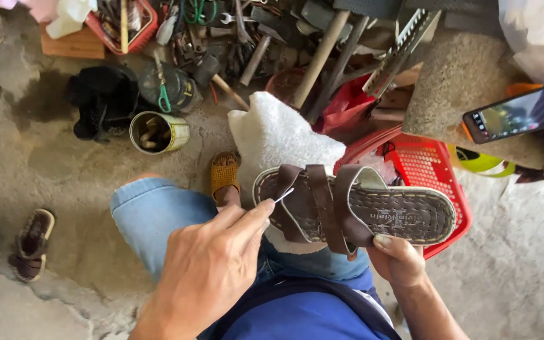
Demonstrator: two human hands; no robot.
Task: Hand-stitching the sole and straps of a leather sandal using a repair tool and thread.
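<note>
Head view: I see both hands on one job.
Right hand (399, 259): grip clamped under the brown sandal (354, 211), long axis sideways.
Left hand (206, 271): fingers pinched on a needle (284, 194), touching the sandal's near end.

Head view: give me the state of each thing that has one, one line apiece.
Brown sandal: held sole-down, straps up, over the lap.
Left hand: pinching a thin needle at the sandal's edge.
Right hand: gripping the sandal's side.
Tin can: on its side, open, small items inside.
Red basket: on the floor, partly hidden by the sandal.
Phone: screen lit.
Second sandal: lying on the floor.
</note>
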